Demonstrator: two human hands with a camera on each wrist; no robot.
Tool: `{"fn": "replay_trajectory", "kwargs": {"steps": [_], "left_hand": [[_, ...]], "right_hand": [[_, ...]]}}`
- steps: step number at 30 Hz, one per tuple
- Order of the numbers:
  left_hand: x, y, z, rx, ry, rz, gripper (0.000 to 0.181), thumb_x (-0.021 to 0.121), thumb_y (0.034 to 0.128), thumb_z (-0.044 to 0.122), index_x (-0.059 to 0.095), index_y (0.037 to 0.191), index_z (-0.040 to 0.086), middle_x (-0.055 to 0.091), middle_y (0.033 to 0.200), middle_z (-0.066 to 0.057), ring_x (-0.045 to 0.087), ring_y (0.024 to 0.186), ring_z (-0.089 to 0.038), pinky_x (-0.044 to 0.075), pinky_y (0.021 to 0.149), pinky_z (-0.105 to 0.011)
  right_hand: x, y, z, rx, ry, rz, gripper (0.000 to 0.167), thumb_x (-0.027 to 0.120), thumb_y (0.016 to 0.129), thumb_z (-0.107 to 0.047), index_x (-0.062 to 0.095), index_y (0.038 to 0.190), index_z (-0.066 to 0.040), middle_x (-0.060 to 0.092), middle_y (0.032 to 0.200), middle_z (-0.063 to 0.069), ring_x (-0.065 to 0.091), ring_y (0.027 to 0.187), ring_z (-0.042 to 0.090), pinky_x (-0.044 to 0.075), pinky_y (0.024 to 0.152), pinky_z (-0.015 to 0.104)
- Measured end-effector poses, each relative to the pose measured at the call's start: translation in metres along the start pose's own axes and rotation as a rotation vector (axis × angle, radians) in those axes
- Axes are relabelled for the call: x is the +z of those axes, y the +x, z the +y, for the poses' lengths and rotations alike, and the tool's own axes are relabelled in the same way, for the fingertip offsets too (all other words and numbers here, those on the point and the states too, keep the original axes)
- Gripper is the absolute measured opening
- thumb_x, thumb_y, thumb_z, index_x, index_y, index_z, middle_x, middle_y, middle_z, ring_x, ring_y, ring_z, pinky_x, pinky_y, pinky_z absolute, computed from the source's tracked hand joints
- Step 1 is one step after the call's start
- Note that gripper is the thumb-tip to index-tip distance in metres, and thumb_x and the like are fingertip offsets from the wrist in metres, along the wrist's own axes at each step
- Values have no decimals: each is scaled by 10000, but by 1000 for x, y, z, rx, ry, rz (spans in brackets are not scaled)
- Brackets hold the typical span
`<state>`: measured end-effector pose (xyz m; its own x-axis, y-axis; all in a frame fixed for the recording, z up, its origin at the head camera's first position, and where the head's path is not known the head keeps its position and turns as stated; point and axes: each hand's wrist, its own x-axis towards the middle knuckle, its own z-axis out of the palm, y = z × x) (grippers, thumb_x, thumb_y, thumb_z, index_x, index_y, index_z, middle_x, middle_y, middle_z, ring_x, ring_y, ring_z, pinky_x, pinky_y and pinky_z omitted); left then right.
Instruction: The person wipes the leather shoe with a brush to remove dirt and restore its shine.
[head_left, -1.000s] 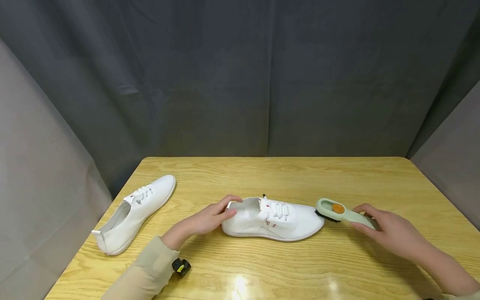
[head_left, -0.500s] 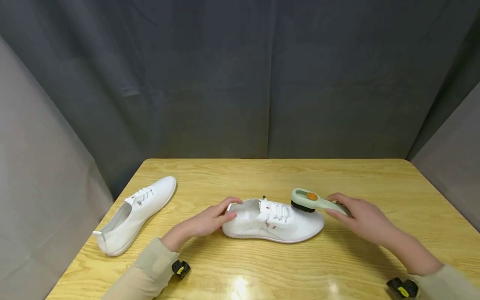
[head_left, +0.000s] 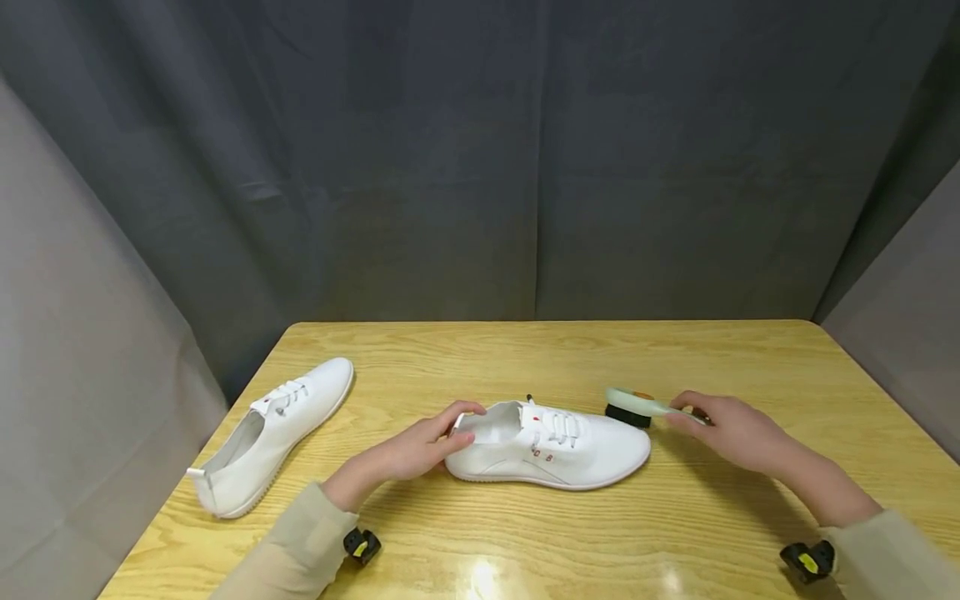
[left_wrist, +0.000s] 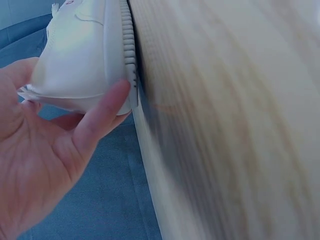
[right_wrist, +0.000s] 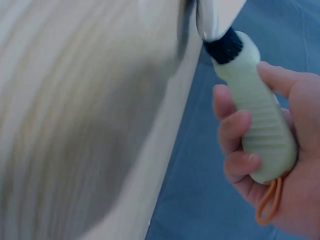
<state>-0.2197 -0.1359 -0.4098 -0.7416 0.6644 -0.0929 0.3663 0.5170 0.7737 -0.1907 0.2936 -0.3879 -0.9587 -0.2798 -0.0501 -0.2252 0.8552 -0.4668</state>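
The right wrist view is cutting off most of the smooth white lace-up shoe (head_left: 600, 454), which is standing on the yellow wood-grain table (head_left: 465, 354), toe pointing to 3 o'clock. From 9 o'clock, the left hand (head_left: 416, 447) is holding its heel, most fingers hiding behind it in the head view. From 3 o'clock, the right hand (head_left: 738, 432) is gripping the pale-green, black-bristled brush (head_left: 628, 404), bristles touching the toe.
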Motion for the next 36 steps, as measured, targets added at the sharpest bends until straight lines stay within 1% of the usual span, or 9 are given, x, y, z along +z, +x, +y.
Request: {"fn": "replay_trajectory", "kwargs": {"steps": [4, 6, 10, 14, 20, 24, 29, 32, 36], "left_hand": [[0, 0, 0, -3, -18, -6, 370, 433, 1052, 312, 385, 1418, 284, 525, 1266, -153, 555, 936, -206, 512, 699, -345], [0, 0, -1, -4, -24, -10, 369, 431, 1054, 297, 383, 1420, 282, 508, 1306, -167, 555, 953, -214, 514, 701, -350], [0, 0, 0, -4, -29, -12, 367, 429, 1056, 286, 381, 1420, 284, 489, 1342, -169, 554, 966, -220, 513, 704, -347], [2, 1, 0, -3, -31, -12, 373, 425, 1058, 274, 378, 1427, 264, 469, 1376, -168, 546, 1004, -225, 512, 714, -341], [5, 1, -1, -13, -47, -10, 370, 432, 1055, 278, 387, 1422, 264, 480, 1352, -182, 553, 961, -214, 515, 697, -346], [6, 2, -1, -18, -52, -14, 372, 428, 1057, 275, 383, 1426, 267, 480, 1344, -183, 556, 916, -207, 513, 682, -346], [3, 0, 0, -28, -52, -9, 374, 432, 1055, 279, 381, 1426, 278, 477, 1357, -184, 555, 949, -214, 514, 682, -346], [2, -1, 1, -33, -55, -9, 379, 433, 1054, 290, 377, 1429, 286, 479, 1355, -179, 556, 955, -220, 514, 682, -351], [1, -1, 2, -34, -56, -13, 381, 432, 1054, 302, 375, 1431, 288, 494, 1327, -171, 559, 933, -215, 513, 677, -358]], "right_hand": [[-8, -2, 4, 16, 18, -18, 478, 468, 1011, -455, 585, 1219, -41, 559, 737, 5, 399, 532, 170, 323, 485, 314], [-11, 1, -2, -5, 21, -2, 452, 474, 1012, -443, 593, 1205, -52, 558, 739, 4, 387, 527, 163, 323, 485, 310], [-12, 9, -20, -69, 19, 32, 394, 495, 1008, -426, 614, 1168, -87, 552, 731, -13, 389, 537, 148, 329, 502, 302], [-6, 19, -34, -103, 28, 7, 417, 512, 995, -444, 625, 1181, -88, 589, 764, -28, 498, 616, 135, 389, 561, 315], [4, 28, -29, -89, 30, -36, 415, 534, 986, -440, 641, 1163, -80, 590, 770, -5, 486, 630, 136, 397, 564, 328], [2, 23, -13, -55, -31, -4, 419, 550, 975, -453, 650, 1143, -83, 591, 797, -22, 487, 647, 128, 393, 579, 328], [-7, 11, 1, -62, -93, 92, 429, 588, 967, -408, 630, 1180, -38, 551, 746, -42, 443, 589, 125, 362, 540, 316], [-10, 5, -1, -81, -87, 129, 399, 596, 968, -388, 629, 1188, -58, 510, 702, -53, 407, 552, 117, 336, 516, 297], [-10, -1, -14, -113, -51, 121, 345, 596, 966, -391, 642, 1167, -114, 490, 683, -72, 385, 541, 94, 332, 511, 276]]}}
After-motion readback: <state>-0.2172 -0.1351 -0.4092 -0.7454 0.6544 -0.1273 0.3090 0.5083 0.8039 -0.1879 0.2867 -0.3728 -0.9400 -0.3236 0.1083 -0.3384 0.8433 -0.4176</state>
